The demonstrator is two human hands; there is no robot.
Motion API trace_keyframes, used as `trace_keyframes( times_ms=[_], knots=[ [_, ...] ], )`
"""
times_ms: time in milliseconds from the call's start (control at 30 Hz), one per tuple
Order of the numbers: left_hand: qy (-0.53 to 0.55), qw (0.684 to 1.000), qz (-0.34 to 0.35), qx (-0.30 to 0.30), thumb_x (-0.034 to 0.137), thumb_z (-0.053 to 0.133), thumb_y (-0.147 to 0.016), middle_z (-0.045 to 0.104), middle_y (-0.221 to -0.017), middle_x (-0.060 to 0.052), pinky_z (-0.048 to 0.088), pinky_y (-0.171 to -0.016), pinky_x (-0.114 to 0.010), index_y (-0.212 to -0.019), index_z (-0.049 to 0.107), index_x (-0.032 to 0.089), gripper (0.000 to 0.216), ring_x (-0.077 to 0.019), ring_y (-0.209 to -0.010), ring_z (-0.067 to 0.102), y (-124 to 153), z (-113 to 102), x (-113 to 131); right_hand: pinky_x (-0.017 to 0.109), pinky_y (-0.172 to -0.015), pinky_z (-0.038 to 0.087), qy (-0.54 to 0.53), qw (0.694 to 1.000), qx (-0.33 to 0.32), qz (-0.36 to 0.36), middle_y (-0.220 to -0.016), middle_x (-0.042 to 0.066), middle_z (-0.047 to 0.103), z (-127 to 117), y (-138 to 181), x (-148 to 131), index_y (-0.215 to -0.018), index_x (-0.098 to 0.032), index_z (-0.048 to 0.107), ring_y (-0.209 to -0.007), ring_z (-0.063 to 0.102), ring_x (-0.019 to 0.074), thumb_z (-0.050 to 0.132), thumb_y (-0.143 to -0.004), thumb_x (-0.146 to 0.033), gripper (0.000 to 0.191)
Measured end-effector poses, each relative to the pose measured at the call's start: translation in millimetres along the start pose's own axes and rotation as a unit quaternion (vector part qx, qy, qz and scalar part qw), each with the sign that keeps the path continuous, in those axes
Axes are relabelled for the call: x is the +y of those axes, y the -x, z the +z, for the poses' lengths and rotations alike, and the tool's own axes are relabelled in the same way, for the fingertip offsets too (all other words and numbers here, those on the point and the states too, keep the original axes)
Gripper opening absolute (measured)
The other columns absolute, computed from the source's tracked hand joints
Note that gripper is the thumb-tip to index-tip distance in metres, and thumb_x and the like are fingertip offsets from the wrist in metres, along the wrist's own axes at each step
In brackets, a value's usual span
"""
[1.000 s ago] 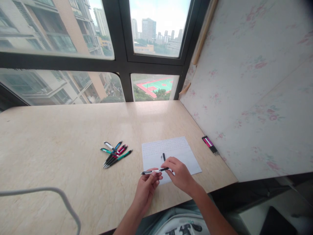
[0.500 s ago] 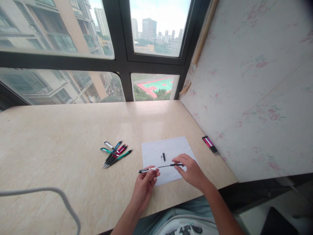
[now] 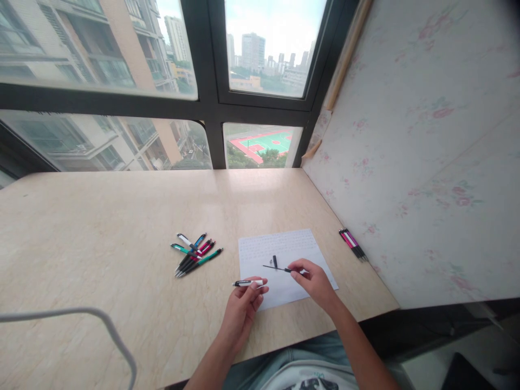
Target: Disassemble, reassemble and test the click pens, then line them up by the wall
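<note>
Left hand (image 3: 242,300) pinches white barrel (image 3: 245,283); right hand (image 3: 312,280) pinches thin dark rod (image 3: 271,266) (refill, probably; small in view). Best: light grip, rod straight, barrel level.

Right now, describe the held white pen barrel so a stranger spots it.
On the marbled countertop, find the handwritten sheet. At its left edge, the left hand grips the white pen barrel. Unlike the white pen in the pile, it is hand-held.
</note>
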State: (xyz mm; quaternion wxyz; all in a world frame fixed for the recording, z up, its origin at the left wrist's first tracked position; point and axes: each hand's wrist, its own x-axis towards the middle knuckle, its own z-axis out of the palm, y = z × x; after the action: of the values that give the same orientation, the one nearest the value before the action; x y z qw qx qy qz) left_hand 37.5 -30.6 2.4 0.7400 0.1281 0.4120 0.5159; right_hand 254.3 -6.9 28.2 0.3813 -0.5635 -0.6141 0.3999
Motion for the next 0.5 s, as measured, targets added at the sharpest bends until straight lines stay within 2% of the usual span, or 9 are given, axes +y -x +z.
trace_keyframes(
  times_ms=[200,500],
  knots=[
    [0.069,0.997,0.020,0.006,0.016,0.072,-0.078,0.072,-0.085,-0.011,0.054,-0.061,-0.015,-0.091,0.069,0.010,0.015,-0.0118,-0.071,0.068,-4.8,-4.2,5.3,0.027,-0.073,0.048,-0.085,0.995,-0.034,0.028,-0.089,0.004,0.066,-3.8,3.7,-1.1,-0.090,-0.019,0.067,-0.086,0.061,0.0183,0.061,-0.081,-0.030,0.016],
    [0.088,0.996,0.020,0.011,0.018,0.073,-0.077,0.072,-0.086,-0.012,0.055,-0.060,-0.017,-0.091,0.068,0.010,0.017,-0.0130,-0.071,0.068,-4.7,-4.6,4.5,0.028,-0.073,0.049,-0.067,0.996,-0.048,0.018,-0.089,0.004,0.065,-3.8,7.2,-3.2,-0.089,-0.019,0.067,-0.086,0.060,0.0181,0.060,-0.082,-0.028,0.014]
  ],
)
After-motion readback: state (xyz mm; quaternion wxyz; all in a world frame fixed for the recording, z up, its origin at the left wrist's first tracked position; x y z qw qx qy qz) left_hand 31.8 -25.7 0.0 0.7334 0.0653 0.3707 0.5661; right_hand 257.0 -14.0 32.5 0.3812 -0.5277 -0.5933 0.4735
